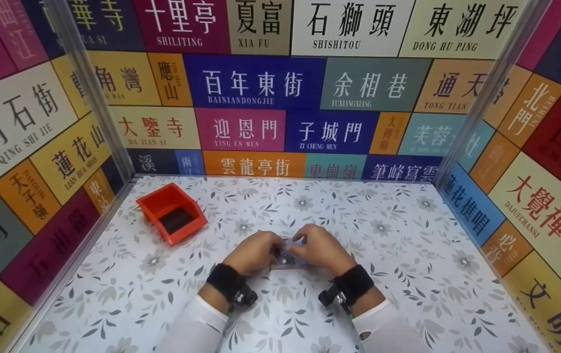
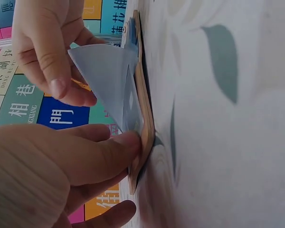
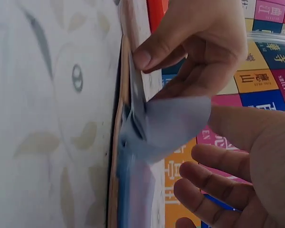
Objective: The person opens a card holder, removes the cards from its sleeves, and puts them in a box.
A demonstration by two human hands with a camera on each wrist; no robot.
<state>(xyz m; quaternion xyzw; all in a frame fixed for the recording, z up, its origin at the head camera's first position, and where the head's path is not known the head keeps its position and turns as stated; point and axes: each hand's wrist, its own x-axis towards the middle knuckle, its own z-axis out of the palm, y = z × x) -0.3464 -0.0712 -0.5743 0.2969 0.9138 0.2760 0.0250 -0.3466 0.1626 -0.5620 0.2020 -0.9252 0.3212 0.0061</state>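
Observation:
A thin, tan-edged card holder (image 2: 147,114) with clear plastic sleeves lies spread on the table in front of me. One translucent sleeve (image 3: 178,126) stands raised and bent away from the rest. My left hand (image 1: 256,252) is at the holder's left part, its thumb pressed on the sleeves near the edge and pinching there in the left wrist view. My right hand (image 1: 322,247) is at the raised sleeve. Its thumb reaches behind the sleeve's edge in the right wrist view, while its other fingers (image 3: 218,183) are spread loosely apart.
A red-orange plastic bin (image 1: 172,213) with a dark patch on its floor stands at the back left of the table. The tabletop (image 1: 398,274) has a leaf-and-flower print. Panels with colourful place-name signs (image 1: 256,81) enclose the back and both sides.

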